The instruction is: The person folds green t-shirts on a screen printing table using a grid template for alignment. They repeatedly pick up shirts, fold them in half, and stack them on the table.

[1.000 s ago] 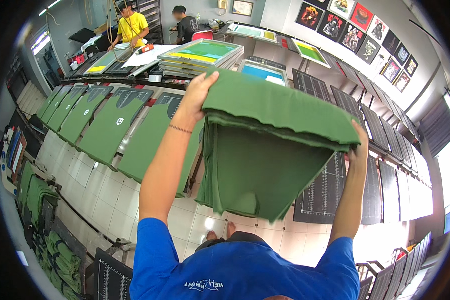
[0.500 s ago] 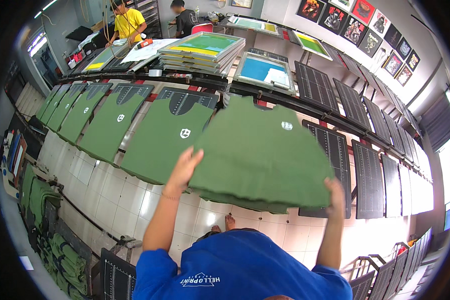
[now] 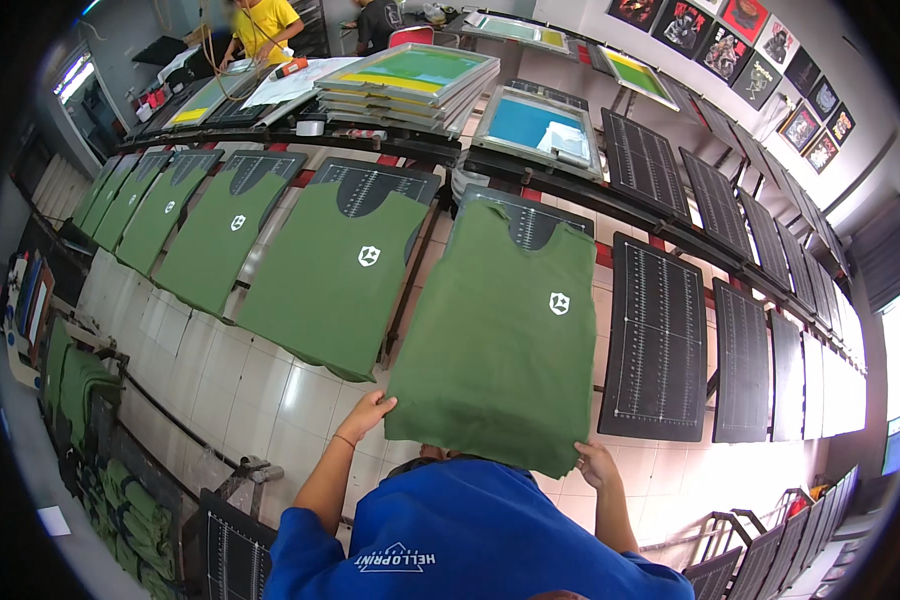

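A green shirt panel (image 3: 490,340) with a scooped neckline and a small white shield print lies over a black printing board (image 3: 530,215) in front of me. Its lower part hangs past the board towards my body. My left hand (image 3: 372,411) pinches the panel's left edge near the bottom. At the lower right corner, my right hand (image 3: 597,466) has its fingers closed on the fabric. To the left, another green panel (image 3: 320,280) with the same white print covers the neighbouring board.
More printed panels (image 3: 205,235) run off leftwards on their boards. Bare black boards (image 3: 655,335) line the right side. Behind stand stacked screen frames (image 3: 410,75) and a blue screen (image 3: 535,130). Folded green fabric (image 3: 135,510) sits lower left. A person in yellow (image 3: 263,28) works at the back.
The panel, earlier lifted and spread askew to the right, now lies lengthwise over the board. Both hands have come down nearer my body, the right one also moving left.
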Demonstrator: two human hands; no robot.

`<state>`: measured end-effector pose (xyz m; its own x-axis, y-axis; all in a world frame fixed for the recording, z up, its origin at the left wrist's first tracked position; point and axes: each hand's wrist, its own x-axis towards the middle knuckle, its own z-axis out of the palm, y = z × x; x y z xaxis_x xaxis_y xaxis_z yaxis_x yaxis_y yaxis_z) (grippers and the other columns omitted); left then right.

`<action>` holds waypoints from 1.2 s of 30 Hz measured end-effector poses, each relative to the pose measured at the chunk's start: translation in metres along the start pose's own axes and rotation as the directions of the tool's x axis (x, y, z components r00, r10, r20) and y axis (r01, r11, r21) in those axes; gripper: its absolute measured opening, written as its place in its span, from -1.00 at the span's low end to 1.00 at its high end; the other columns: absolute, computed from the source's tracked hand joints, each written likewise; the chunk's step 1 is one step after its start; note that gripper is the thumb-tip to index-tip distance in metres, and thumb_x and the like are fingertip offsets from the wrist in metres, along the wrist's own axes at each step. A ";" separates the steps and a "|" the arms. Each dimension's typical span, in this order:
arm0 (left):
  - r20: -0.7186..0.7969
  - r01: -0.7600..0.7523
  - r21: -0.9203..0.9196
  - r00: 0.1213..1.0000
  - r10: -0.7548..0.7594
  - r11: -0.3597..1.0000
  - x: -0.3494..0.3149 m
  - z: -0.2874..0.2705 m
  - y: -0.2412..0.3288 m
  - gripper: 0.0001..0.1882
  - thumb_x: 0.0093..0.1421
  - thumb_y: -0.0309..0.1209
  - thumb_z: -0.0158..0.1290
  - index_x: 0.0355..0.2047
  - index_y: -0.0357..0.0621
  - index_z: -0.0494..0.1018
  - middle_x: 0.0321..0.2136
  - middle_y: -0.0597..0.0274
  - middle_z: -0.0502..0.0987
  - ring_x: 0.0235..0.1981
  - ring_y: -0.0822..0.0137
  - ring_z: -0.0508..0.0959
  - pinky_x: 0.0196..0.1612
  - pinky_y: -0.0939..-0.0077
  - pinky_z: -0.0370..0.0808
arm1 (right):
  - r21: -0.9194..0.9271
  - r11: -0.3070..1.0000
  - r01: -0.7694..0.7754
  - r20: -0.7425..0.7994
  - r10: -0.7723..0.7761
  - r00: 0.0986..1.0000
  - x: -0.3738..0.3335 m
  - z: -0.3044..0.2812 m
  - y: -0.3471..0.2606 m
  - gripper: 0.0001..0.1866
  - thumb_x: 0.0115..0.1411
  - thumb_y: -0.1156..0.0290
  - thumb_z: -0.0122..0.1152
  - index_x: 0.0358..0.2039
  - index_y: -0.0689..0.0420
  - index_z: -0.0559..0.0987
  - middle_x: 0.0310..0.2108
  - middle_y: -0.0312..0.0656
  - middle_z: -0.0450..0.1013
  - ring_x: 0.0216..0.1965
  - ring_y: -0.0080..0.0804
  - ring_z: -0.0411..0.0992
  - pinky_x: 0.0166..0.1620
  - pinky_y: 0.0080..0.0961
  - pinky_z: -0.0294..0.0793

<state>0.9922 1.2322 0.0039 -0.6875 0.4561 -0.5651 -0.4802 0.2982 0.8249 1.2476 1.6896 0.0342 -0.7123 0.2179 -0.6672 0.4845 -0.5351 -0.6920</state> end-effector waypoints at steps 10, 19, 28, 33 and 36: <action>-0.151 -0.258 -0.177 0.961 0.232 0.950 0.041 0.019 0.023 -0.35 0.18 -0.22 0.15 0.16 -0.35 0.20 0.02 0.02 0.41 0.08 0.26 0.37 0.11 0.41 0.32 | -0.165 0.901 0.401 -0.241 -0.431 0.870 0.073 0.024 0.000 -0.35 0.21 0.15 0.19 0.19 0.26 0.27 0.13 -0.02 0.32 0.19 -0.29 0.23 0.21 -0.37 0.19; -0.385 -0.288 0.014 0.882 0.271 0.958 0.027 0.048 0.007 -0.58 0.27 -0.14 0.02 -0.20 -0.36 0.38 -0.30 0.11 0.50 -0.25 0.37 0.46 -0.15 0.47 0.41 | -0.177 0.970 0.168 -0.093 -0.187 0.978 0.076 0.002 0.026 -0.44 0.27 0.13 0.11 0.07 0.38 0.38 -0.02 -0.04 0.45 0.00 -0.30 0.42 0.14 -0.40 0.30; -0.295 -0.234 -0.096 0.935 0.197 0.967 0.030 0.039 -0.020 -0.69 0.28 -0.22 0.04 -0.36 -0.25 0.35 -0.37 0.21 0.46 -0.30 0.45 0.40 -0.20 0.50 0.38 | -0.219 0.952 0.214 -0.034 -0.227 0.973 0.065 -0.027 0.025 -0.55 0.35 0.22 -0.03 -0.03 0.42 0.45 -0.11 -0.02 0.49 -0.07 -0.34 0.44 0.07 -0.45 0.35; -0.107 -0.148 -0.462 0.988 0.110 0.875 0.043 0.029 -0.023 -0.75 0.27 -0.28 0.07 -0.23 -0.23 0.40 -0.25 0.22 0.52 -0.20 0.44 0.47 -0.05 0.51 0.39 | -0.101 0.972 0.212 -0.081 -0.221 0.972 0.069 -0.018 0.025 -0.52 0.32 0.25 0.03 0.05 0.44 0.35 -0.03 -0.01 0.44 -0.03 -0.30 0.43 0.10 -0.40 0.36; 0.006 -0.034 -0.542 0.999 0.044 0.840 0.041 0.021 -0.018 -0.66 0.26 -0.29 0.07 -0.08 -0.29 0.39 -0.13 0.16 0.53 -0.11 0.38 0.51 0.02 0.49 0.40 | 0.050 0.989 0.141 -0.069 -0.137 0.988 0.058 -0.004 0.019 -0.46 0.26 0.30 0.14 0.09 0.46 0.28 0.05 0.06 0.38 0.02 -0.21 0.42 0.10 -0.33 0.39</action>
<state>0.9839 1.2636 -0.0336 -0.7046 0.4734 -0.5285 -0.6754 -0.2190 0.7042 1.2175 1.6952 -0.0184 -0.7351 0.3454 -0.5834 0.3534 -0.5392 -0.7644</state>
